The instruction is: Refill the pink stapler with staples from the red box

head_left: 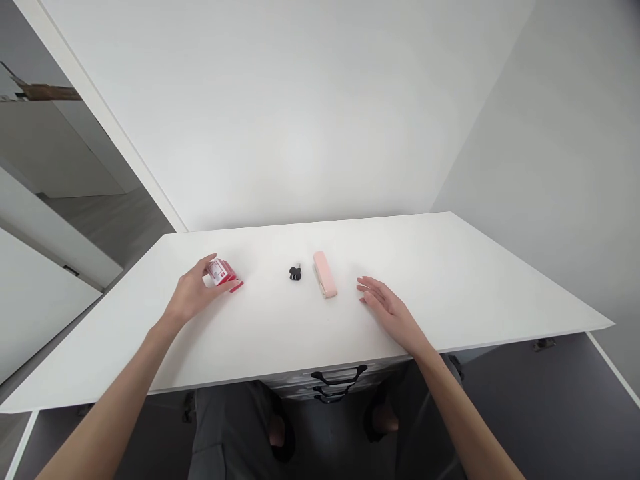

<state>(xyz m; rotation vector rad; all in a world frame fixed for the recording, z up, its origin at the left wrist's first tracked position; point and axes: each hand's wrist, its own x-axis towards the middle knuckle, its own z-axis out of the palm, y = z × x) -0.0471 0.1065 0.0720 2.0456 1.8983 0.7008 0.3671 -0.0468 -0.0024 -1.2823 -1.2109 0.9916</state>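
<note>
At the left of the white table, my left hand grips a small red and white box between thumb and fingers. The print on the box is too small to read. My right hand hovers over or rests on the tabletop with its fingers apart and nothing in them. Just left of that hand lies a pink stapler, angled slightly. Between the stapler and the box sits a small black binder clip.
The white table backs onto a white wall. Drawers with black handles are under its front edge, between my legs. A grey wall rises at the right. An opening at the left shows a floor beyond.
</note>
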